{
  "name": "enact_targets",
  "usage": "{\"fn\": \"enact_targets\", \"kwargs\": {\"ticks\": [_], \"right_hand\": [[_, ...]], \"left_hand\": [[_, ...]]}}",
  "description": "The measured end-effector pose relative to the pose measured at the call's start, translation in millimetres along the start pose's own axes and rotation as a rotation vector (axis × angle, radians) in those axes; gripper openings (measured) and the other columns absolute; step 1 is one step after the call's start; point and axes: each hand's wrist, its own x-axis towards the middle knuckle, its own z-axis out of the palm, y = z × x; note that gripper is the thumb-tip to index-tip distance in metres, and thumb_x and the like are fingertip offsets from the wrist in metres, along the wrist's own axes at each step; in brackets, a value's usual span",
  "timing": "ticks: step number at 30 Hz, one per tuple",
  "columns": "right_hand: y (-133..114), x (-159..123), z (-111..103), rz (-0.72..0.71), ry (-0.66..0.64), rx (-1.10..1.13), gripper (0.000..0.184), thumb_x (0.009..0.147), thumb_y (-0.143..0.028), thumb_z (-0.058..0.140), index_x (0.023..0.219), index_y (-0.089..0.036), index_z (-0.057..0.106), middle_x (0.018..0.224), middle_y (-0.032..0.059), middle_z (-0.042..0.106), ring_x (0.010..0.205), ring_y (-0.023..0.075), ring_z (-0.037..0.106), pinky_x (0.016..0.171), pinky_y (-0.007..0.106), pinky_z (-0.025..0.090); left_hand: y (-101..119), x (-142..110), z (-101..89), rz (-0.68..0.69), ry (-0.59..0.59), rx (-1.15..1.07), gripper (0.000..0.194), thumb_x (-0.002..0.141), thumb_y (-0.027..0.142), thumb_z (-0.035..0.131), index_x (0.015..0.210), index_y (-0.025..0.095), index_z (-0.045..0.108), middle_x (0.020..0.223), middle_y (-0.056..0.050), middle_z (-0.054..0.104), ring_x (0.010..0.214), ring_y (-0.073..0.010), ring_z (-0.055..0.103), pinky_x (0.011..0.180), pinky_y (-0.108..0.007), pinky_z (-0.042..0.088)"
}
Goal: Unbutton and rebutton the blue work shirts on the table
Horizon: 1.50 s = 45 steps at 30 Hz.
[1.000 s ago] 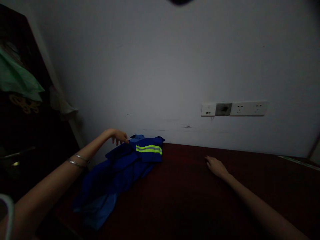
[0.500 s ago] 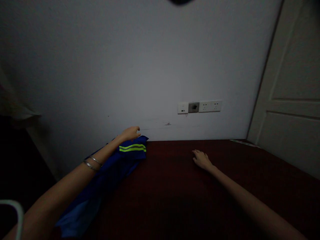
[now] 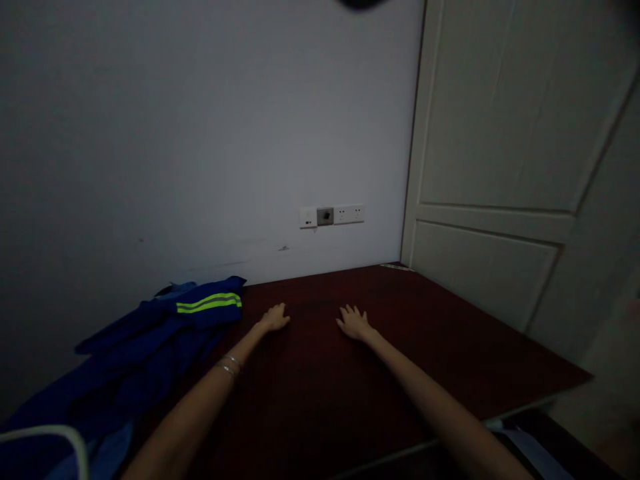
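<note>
My left hand (image 3: 275,319) rests on the dark red tabletop (image 3: 320,393), fingers stretched forward and nothing in them. Two silvery bangles (image 3: 230,365) circle that wrist. Just to its left lies a crumpled blue garment (image 3: 150,340) with a yellow-green reflective stripe (image 3: 210,303) across one part. My right hand (image 3: 354,323) lies palm down on the same tabletop, a short way to the right, with its fingers spread. It holds nothing.
A pale wall (image 3: 225,133) runs along the table's back edge and carries a row of sockets (image 3: 333,215). On the right stands a light panelled door (image 3: 485,173). A thin strip (image 3: 397,267) lies in the far corner. A pale curved bar (image 3: 60,432) shows at lower left.
My left hand has come off the blue garment and down onto the tabletop, nearer my right hand. The view has turned right, showing more of the door and the table's right corner.
</note>
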Motion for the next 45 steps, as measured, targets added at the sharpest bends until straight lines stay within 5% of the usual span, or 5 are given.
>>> {"fn": "enact_targets", "kwargs": {"ticks": [6,15,45], "right_hand": [[-3,-16,10,0.012,0.138,0.003,0.057,0.084,-0.047,0.019,0.132,-0.018,0.031,0.141,0.0088,0.021,0.129,0.0278,0.013,0.1,0.048,0.006],[-5,-21,4,0.024,0.255,0.027,0.048,0.084,-0.039,0.023,0.123,-0.02,0.042,0.134,0.0089,0.034,0.123,0.0248,0.024,0.097,0.044,0.013],[1,-20,11,-0.001,0.223,-0.003,0.048,0.084,-0.037,0.024,0.125,-0.019,0.041,0.135,0.0079,0.034,0.123,0.0251,0.025,0.098,0.046,0.015]], "left_hand": [[25,-10,40.2,-0.233,0.161,-0.031,0.051,0.083,0.036,0.026,0.124,0.008,0.035,0.136,-0.019,0.028,0.126,-0.0318,0.021,0.097,-0.049,0.021],[35,-19,50.3,-0.311,0.336,0.006,0.042,0.083,0.031,0.028,0.118,0.012,0.045,0.13,-0.016,0.038,0.122,-0.027,0.03,0.096,-0.043,0.025],[35,-32,58.6,-0.283,0.28,-0.002,0.045,0.084,0.029,0.027,0.125,0.012,0.039,0.135,-0.016,0.032,0.125,-0.0262,0.025,0.099,-0.042,0.022]]}}
